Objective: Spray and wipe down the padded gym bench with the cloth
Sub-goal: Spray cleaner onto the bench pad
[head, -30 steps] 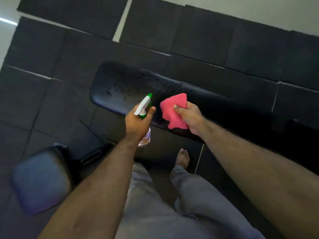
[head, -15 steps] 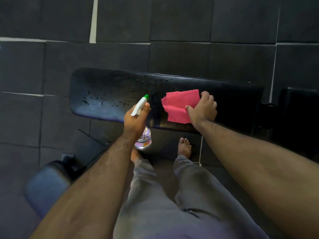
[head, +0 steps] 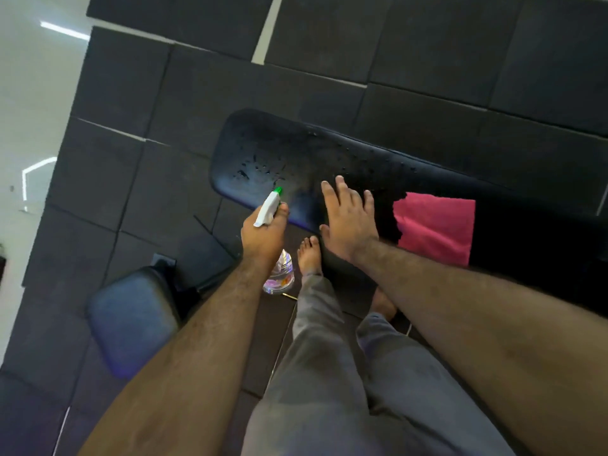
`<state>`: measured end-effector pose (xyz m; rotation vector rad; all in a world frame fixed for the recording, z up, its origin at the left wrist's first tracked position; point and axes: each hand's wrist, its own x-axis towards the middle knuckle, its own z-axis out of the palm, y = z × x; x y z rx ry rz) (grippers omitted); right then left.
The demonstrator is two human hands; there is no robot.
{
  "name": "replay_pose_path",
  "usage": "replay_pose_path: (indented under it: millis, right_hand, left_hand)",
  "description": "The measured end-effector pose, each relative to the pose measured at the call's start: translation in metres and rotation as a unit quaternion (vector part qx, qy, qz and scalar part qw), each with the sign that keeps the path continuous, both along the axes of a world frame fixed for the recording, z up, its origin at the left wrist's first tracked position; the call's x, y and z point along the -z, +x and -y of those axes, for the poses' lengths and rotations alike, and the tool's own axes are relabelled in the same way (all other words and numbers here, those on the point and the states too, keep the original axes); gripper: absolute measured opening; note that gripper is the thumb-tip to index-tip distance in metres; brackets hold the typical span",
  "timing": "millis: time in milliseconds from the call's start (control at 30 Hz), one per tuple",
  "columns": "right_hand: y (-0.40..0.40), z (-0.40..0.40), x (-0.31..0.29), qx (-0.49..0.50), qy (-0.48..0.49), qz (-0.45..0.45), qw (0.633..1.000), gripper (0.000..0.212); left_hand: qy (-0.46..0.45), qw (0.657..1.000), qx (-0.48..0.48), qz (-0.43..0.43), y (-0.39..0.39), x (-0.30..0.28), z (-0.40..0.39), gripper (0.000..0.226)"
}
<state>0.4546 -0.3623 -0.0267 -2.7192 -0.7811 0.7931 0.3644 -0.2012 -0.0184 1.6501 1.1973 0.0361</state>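
Head view: cloth (head: 436, 227) let go, now lying alone on the bench (head: 296, 166).
Right hand (head: 348, 218), clamped on it half a second ago, rests open and empty beside it; left hand (head: 263, 236) still grips the spray bottle (head: 273, 209) aimed at droplets.

Black padded bench (head: 329, 159) speckled with droplets; pink cloth (head: 436, 225); white spray head, green nozzle on clear spray bottle (head: 273, 238); grey trousers (head: 329, 373); dark grey floor tiles (head: 131, 93).
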Motion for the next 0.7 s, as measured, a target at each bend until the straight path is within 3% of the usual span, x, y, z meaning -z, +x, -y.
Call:
replay_pose_path:
  millis: [200,300,400,533,700]
  right_hand:
    - [0.014,-0.095,0.026,-0.117,-0.066,-0.032,0.99,0.092]
    - [0.016,-0.128,0.043,-0.146,-0.08,-0.018,0.986,0.094]
    - [0.014,-0.15,0.057,-0.144,-0.095,-0.007,0.985,0.096]
    - [0.006,-0.157,0.066,-0.13,-0.103,0.004,0.986,0.1]
    - [0.002,-0.161,0.072,-0.12,-0.115,-0.002,0.986,0.104]
  left_hand:
    - [0.058,0.994,0.029,-0.089,-0.025,0.023,-0.084,0.022]
    - [0.044,0.99,0.062,-0.119,-0.03,0.036,-0.119,0.042]
    - [0.015,0.988,0.068,-0.139,-0.026,0.049,-0.144,0.055]
    - [0.001,0.981,0.081,-0.174,-0.016,0.059,-0.162,0.052]
    - [0.055,0.965,0.156,-0.204,-0.011,0.066,-0.17,0.044]
